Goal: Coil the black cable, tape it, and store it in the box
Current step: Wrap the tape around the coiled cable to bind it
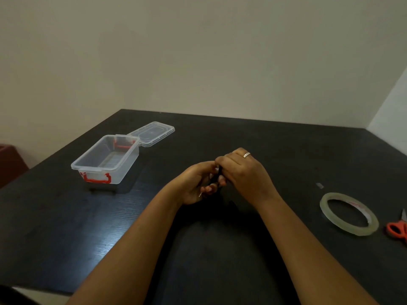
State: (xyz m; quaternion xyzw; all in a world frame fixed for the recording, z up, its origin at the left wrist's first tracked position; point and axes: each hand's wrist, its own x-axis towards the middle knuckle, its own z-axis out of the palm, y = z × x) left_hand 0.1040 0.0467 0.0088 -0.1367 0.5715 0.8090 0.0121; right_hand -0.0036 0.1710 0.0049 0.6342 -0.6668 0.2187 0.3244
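Both hands meet over the middle of the dark worktop [220, 133], a little towards its near edge, and the black cable [217, 176] is bunched between them. Only a short dark stretch of it shows in the gap, so how far it is coiled cannot be told.

The left hand [197, 183] lies palm-up, its fingers [209, 189] curled tightly round the bundle; a small metal tip [200, 194] pokes out just below them. The right hand [244, 172] comes in from above with its back to the camera. Its fingers [221, 160] bend down over the cable and pinch it against the left hand, though their tips are hidden. One of them wears a ring [246, 154].

The clear box [123, 172] with red clasps stands open towards the far-left corner, well apart from the hands. Its lid [152, 133] lies flat behind it, touching its far end. Near the right edge the tape roll [352, 230] lies flat, with orange-handled scissors [396, 231] just beside it at the frame's border. A small scrap of tape [319, 185] lies a little beyond the roll.
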